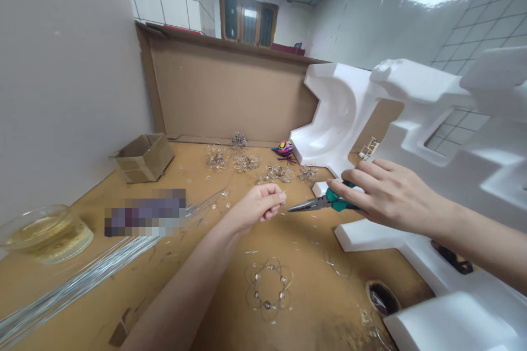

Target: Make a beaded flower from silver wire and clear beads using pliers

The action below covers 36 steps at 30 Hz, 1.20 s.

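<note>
My right hand point(387, 192) grips long-nose pliers point(317, 203) by their teal handles, with the dark jaws pointing left. Just left of the pliers' tip, my left hand point(265, 203) is closed in a pinch; what its fingertips hold is too small to make out, though a thin glint shows there. Below the hands, a flower-shaped wire ring with beads point(267, 305) lies flat on the brown work surface point(313, 290). Several looped wire-and-bead pieces point(278, 174) sit beyond my left hand.
A bundle of straight wires point(82, 285) lies left, near a glass bowl point(49, 233) of yellowish contents and a small cardboard box point(144, 159). White foam blocks point(333, 115) line the right side. A colourful toy-like object point(284, 148) sits at the back.
</note>
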Each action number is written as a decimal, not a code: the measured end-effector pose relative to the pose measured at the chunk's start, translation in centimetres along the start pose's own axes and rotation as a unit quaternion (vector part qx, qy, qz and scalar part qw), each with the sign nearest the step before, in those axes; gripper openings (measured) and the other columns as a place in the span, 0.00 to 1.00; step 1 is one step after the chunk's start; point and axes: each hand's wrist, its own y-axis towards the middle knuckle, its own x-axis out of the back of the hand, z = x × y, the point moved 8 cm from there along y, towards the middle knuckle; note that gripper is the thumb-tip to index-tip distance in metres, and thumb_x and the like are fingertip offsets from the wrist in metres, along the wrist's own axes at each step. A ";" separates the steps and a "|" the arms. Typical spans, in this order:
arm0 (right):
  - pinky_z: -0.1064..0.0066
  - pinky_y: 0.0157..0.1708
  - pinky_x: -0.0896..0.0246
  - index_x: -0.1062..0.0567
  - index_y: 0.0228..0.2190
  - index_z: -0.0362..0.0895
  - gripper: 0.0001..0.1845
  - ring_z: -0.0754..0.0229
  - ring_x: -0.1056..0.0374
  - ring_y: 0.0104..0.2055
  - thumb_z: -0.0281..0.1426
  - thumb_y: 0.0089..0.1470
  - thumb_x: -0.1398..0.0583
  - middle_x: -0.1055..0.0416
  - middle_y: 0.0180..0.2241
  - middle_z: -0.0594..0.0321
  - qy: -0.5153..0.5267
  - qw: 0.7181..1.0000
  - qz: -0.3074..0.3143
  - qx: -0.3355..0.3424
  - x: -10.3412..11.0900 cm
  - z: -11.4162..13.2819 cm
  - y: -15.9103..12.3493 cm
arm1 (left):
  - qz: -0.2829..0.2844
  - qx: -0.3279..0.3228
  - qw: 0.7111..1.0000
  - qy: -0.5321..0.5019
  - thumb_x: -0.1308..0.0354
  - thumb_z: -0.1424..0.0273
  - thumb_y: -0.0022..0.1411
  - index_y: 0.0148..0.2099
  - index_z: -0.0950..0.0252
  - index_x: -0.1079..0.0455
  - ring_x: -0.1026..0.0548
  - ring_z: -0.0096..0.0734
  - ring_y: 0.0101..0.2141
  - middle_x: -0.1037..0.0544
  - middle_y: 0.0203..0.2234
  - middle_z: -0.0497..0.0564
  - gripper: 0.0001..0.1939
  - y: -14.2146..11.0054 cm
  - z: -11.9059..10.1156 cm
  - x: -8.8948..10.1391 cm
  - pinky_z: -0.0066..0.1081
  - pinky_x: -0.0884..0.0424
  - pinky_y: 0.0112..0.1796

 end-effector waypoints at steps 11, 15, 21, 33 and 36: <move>0.68 0.29 0.50 0.32 0.44 0.42 0.13 0.60 0.40 0.32 0.25 0.56 0.47 0.31 0.30 0.58 0.013 1.000 -0.006 -0.004 0.0 0.0 0.2 | 0.000 0.010 1.000 -0.014 0.43 0.61 0.51 0.26 0.66 0.41 0.46 0.14 0.14 0.41 0.14 0.40 0.14 -0.2 0.0 -0.2 0.21 0.57 0.16; 0.68 0.29 0.50 0.33 0.45 0.42 0.14 0.60 0.40 0.32 0.24 0.56 0.48 0.31 0.31 0.58 0.009 1.000 -0.007 0.001 0.1 0.2 0.3 | 0.000 0.017 1.000 -0.015 0.43 0.62 0.51 0.26 0.66 0.41 0.46 0.14 0.14 0.41 0.14 0.40 0.14 -0.1 0.1 -0.3 0.21 0.57 0.16; 0.68 0.29 0.50 0.33 0.44 0.42 0.13 0.60 0.41 0.31 0.23 0.56 0.48 0.31 0.30 0.59 -0.007 1.000 -0.005 0.009 0.1 0.3 0.4 | 0.009 0.032 0.999 -0.032 0.43 0.63 0.51 0.25 0.66 0.42 0.48 0.13 0.13 0.42 0.14 0.39 0.13 0.0 0.6 -0.4 0.21 0.58 0.16; 0.68 0.28 0.53 0.32 0.42 0.42 0.12 0.60 0.42 0.29 0.23 0.56 0.49 0.34 0.26 0.61 -0.004 1.000 -0.019 0.012 0.2 0.7 0.6 | 0.025 0.049 0.997 -0.057 0.42 0.65 0.50 0.24 0.66 0.43 0.51 0.12 0.13 0.46 0.13 0.39 0.13 0.5 1.5 -0.7 0.21 0.60 0.16; 0.68 0.28 0.53 0.33 0.42 0.42 0.12 0.60 0.42 0.30 0.24 0.57 0.49 0.34 0.27 0.61 0.004 1.000 -0.015 0.016 0.1 0.8 0.5 | 0.011 0.048 0.997 -0.056 0.42 0.65 0.50 0.23 0.66 0.43 0.52 0.13 0.13 0.47 0.12 0.38 0.14 0.5 1.5 -0.5 0.21 0.60 0.16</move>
